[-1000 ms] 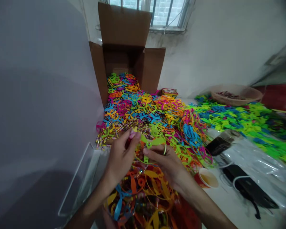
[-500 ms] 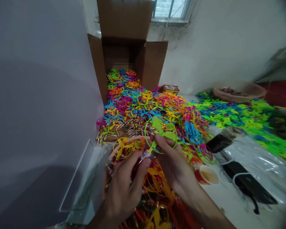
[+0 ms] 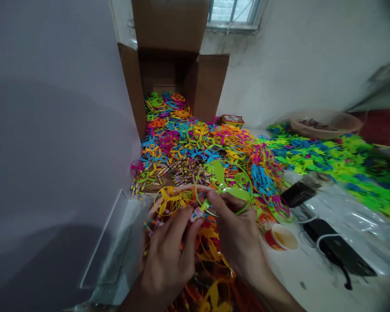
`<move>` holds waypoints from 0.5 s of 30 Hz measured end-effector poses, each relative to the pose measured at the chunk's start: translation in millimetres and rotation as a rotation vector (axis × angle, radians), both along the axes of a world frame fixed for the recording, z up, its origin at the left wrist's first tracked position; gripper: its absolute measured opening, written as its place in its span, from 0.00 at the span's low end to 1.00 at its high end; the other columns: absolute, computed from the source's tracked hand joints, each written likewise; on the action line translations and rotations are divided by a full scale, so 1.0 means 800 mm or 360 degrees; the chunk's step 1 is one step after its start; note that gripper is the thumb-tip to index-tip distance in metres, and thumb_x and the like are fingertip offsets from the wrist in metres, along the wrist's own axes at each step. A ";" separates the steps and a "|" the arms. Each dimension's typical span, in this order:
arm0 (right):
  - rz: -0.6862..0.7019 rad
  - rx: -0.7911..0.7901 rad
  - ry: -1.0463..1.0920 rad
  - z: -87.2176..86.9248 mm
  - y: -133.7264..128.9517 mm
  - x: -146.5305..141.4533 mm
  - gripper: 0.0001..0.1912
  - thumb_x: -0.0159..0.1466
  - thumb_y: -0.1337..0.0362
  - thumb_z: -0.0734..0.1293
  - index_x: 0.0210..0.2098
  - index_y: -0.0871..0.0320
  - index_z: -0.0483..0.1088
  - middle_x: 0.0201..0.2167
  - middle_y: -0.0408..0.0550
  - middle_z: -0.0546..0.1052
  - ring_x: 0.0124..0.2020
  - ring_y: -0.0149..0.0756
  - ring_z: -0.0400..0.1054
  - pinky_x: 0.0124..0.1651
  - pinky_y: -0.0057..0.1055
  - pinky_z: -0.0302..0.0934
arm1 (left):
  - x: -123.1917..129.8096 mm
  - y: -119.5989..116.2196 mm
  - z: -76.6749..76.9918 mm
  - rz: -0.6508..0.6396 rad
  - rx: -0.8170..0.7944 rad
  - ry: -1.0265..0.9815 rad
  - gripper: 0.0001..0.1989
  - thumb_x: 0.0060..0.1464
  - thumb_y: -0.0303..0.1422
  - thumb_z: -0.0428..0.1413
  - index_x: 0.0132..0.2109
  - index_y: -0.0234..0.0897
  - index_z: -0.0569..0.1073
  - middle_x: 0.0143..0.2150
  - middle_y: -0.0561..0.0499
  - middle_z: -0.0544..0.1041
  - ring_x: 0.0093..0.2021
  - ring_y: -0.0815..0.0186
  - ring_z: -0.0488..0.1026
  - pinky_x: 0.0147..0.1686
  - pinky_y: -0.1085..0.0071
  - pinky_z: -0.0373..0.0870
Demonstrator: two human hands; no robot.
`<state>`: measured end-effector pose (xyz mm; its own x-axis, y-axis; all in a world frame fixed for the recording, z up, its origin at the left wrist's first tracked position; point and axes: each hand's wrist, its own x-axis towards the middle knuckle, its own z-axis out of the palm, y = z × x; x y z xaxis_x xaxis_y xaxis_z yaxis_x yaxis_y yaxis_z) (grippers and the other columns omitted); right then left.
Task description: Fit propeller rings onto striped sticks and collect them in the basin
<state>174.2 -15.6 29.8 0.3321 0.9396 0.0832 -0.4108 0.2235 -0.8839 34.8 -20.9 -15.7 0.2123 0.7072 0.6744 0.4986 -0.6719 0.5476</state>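
My left hand [image 3: 173, 245] is closed, its thumb and fingertips pinching a small stick with a printed, pink-and-white wrap [image 3: 198, 213]. My right hand [image 3: 238, 229] pinches a lime-green ringed propeller [image 3: 218, 171] between thumb and fingers, close beside the stick's end. A yellow-green tip shows at that end; whether it joins the propeller I cannot tell. Under both hands stands a pale pink basin [image 3: 195, 187] filled with orange and yellow propellers and printed sticks. A yellow ringed propeller [image 3: 165, 201] lies on its left side.
Behind the basin, a heap of coloured ringed propellers [image 3: 198, 134] spills from an open cardboard box [image 3: 211, 82]. Printed sticks [image 3: 186, 170] lie before it. To the right are a paper cup [image 3: 281, 237], a black phone [image 3: 341, 249], a dark can [image 3: 307, 188] and green-blue plastic pieces [image 3: 338, 160].
My right hand has shifted slightly right and turned, tilting the green propeller more toward me. My left hand still pinches the printed stick, nearly in the same place.
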 end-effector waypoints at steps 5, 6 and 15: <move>-0.0046 0.0021 -0.0021 -0.007 -0.004 -0.007 0.08 0.56 0.58 0.79 0.35 0.52 0.83 0.36 0.45 0.84 0.37 0.40 0.77 0.43 0.33 0.69 | 0.001 0.005 0.013 -0.0024 0.0121 0.0066 0.12 0.65 0.28 0.55 0.54 0.39 0.76 0.47 0.44 0.85 0.43 0.59 0.84 0.43 0.69 0.80; -0.0051 0.0028 -0.0016 -0.008 -0.004 -0.008 0.08 0.57 0.59 0.79 0.35 0.52 0.83 0.36 0.45 0.84 0.37 0.40 0.77 0.43 0.33 0.69 | 0.001 0.007 0.018 -0.0035 0.0087 0.0063 0.12 0.66 0.28 0.54 0.53 0.38 0.76 0.45 0.45 0.85 0.41 0.60 0.84 0.42 0.70 0.80; -0.0127 0.0051 0.0037 -0.013 0.001 -0.004 0.08 0.56 0.56 0.79 0.32 0.52 0.82 0.32 0.45 0.84 0.34 0.38 0.76 0.44 0.33 0.69 | 0.013 0.019 0.034 -0.0308 0.0043 0.0031 0.09 0.67 0.25 0.51 0.51 0.36 0.72 0.41 0.47 0.83 0.41 0.65 0.82 0.42 0.75 0.76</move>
